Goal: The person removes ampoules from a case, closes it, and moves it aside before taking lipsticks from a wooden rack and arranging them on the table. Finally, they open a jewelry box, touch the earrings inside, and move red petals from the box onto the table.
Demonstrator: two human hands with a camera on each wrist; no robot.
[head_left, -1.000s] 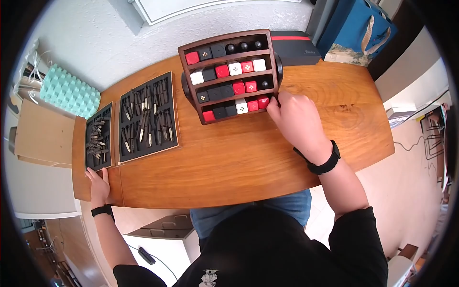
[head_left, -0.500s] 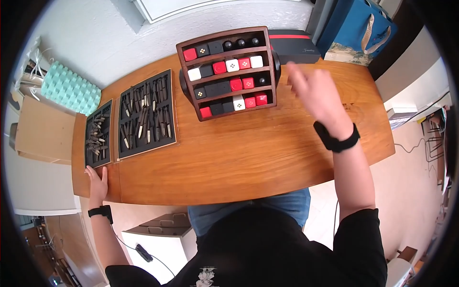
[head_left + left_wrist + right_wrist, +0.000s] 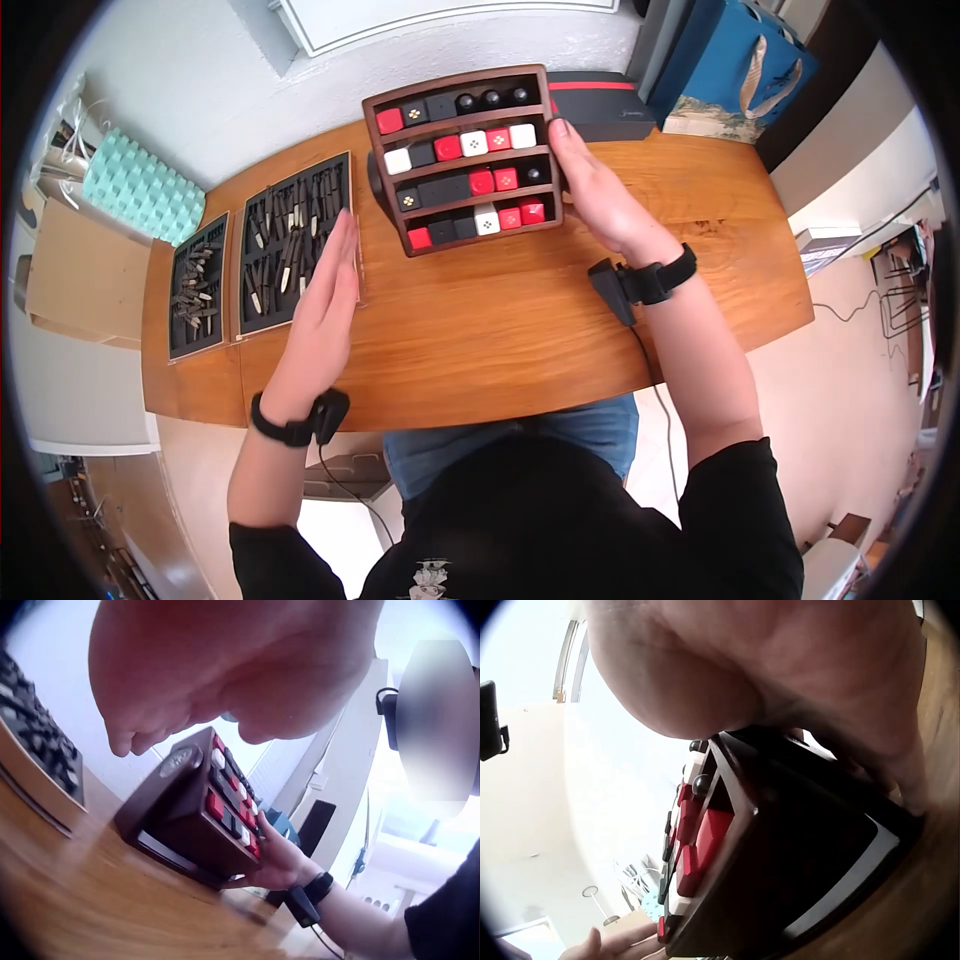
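Observation:
A dark wooden rack [image 3: 470, 185] with four shelves stands tilted on the table, holding red, black and white cubes and several black balls. My right hand [image 3: 605, 195] lies along its right side, fingers extended; in the right wrist view the hand [image 3: 780, 667] is close over the rack's side [image 3: 802, 840]. Left of the rack, my left hand [image 3: 322, 320] hovers with straight fingers and holds nothing. The left wrist view shows that hand [image 3: 232, 667] above and apart from the rack [image 3: 187, 817].
Two trays of small dark pieces, a large one [image 3: 238, 300] and a smaller one [image 3: 173, 330], lie at the left. A textured turquoise object [image 3: 143, 187] stands behind them. A dark box [image 3: 598, 108] and a blue bag [image 3: 725, 75] are at the back right.
My left hand has left the table's front-left edge and moved right toward the rack. My right hand has gone from the rack's lower right corner, away, then back to its right side.

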